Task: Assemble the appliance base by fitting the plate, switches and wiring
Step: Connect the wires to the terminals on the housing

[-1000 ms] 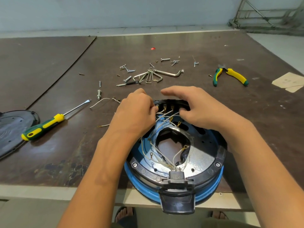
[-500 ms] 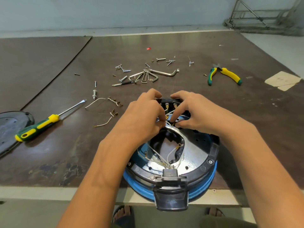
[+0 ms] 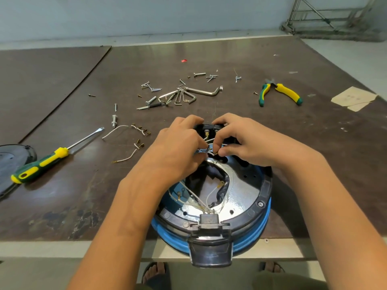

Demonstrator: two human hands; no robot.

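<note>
**Brass terminals going onto the switch block: risks**

Position: the round blue appliance base with the black ring (image 3: 251, 237) sits at 6 o'clock on the dark brown table (image 3: 335, 143), its near side overhanging the table edge. The shiny metal plate (image 3: 240, 195) lies inside the ring. The black switch block (image 3: 207, 129) is at the base's 12 o'clock.

Hands: my left hand (image 3: 178, 151) is curled, fingertips pinching the thin white wires with brass terminals (image 3: 209, 197) where they rise to the block. My right hand (image 3: 247, 141) is also curled, thumb and forefinger nipped on one terminal just below the block. I cannot tell whether that terminal is seated.

Risks, as I judge them:
- Wrong tab. Several wires look alike, so a crossed connection is easy.
- A bent or half-pushed terminal, if I press at an angle. My fingers hide the tab.
- Wire chafed on the plate's cut-out edge, where the bundle passes.
- The base tipping toward me, if I lean on its overhanging side.
- Missed leads. Two loose white wire pieces (image 3: 125, 158) lie at 10 o'clock of the base.

The green-and-yellow flat screwdriver (image 3: 41, 164) is at 9 o'clock and the green-and-yellow pliers (image 3: 280, 94) at 1 o'clock, both out of easy reach.
</note>
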